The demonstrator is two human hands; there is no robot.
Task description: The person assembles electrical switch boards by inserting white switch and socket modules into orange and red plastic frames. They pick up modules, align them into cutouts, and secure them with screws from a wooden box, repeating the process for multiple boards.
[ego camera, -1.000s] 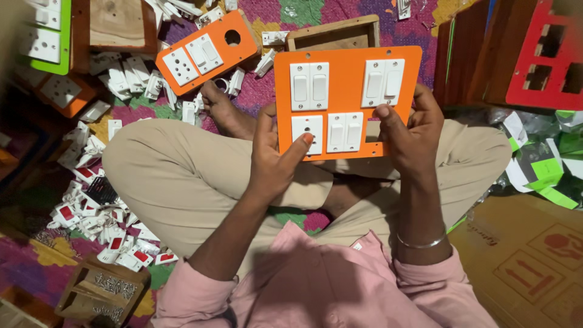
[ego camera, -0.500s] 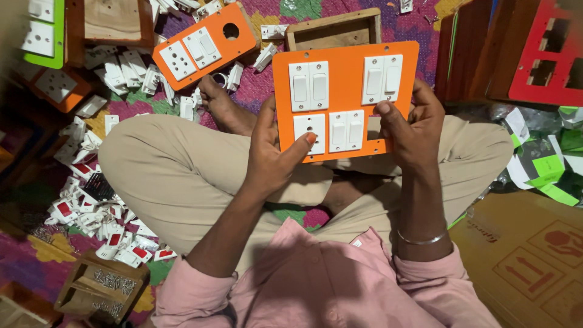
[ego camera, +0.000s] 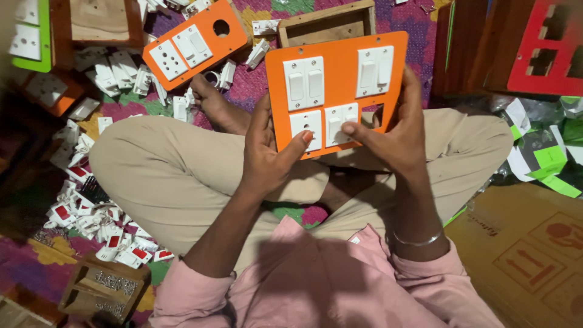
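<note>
I'm looking down over crossed legs in tan trousers (ego camera: pixel 164 176), seated on a patterned rug (ego camera: pixel 261 85). The orange board (ego camera: pixel 337 54) is my landmark: it is held up over the lap, tilted toward me, and it sits a little lower and nearer than a second ago. To its right stands a red panel (ego camera: pixel 546 48) with cut-outs; below and right of it lies brown cardboard (ego camera: pixel 528 255). To its left, a smaller orange plate (ego camera: pixel 194 42) rests on the rug, and further left and down white switch parts (ego camera: pixel 91 212) lie scattered. My left hand (ego camera: pixel 267 158) grips the board's lower left edge, thumb on its face beside the white socket (ego camera: pixel 305 123). My right hand (ego camera: pixel 395 130) holds the lower right, and its thumb has shifted onto the lower switch (ego camera: pixel 339 123), fingers (ego camera: pixel 412 82) wrapped behind. I judge that switch is being pressed home.
</note>
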